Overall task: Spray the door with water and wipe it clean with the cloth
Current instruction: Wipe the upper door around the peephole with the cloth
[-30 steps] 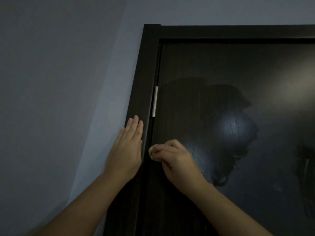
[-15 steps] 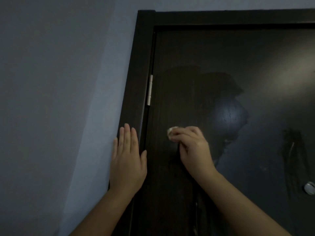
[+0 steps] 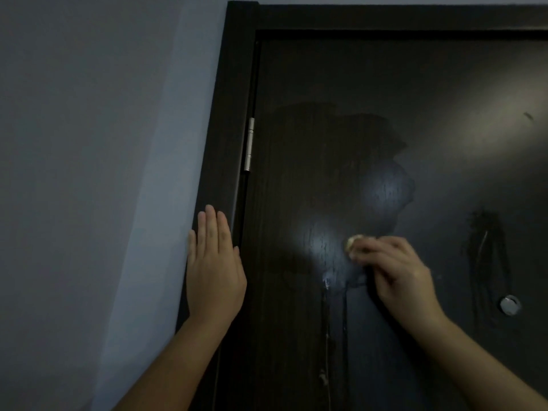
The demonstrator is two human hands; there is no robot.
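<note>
A dark wooden door [image 3: 341,84] fills the right of the view, with a large wet patch and thin water runs trickling down below it. My right hand [image 3: 394,274] presses a small pale cloth [image 3: 354,244] against the door's wet middle; only a bit of the cloth shows past my fingertips. My left hand [image 3: 213,268] lies flat, fingers together and pointing up, on the dark door frame [image 3: 234,99] at the hinge side. No spray bottle is in view.
A silver hinge [image 3: 249,143] sits between frame and door above my left hand. A round metal fitting [image 3: 509,304] is on the door at the right. A grey-blue wall [image 3: 89,173] takes up the left.
My right hand has slid the cloth rightward from the hinge edge to the door's middle. The view has shifted, showing the metal fitting. My left hand stays on the frame.
</note>
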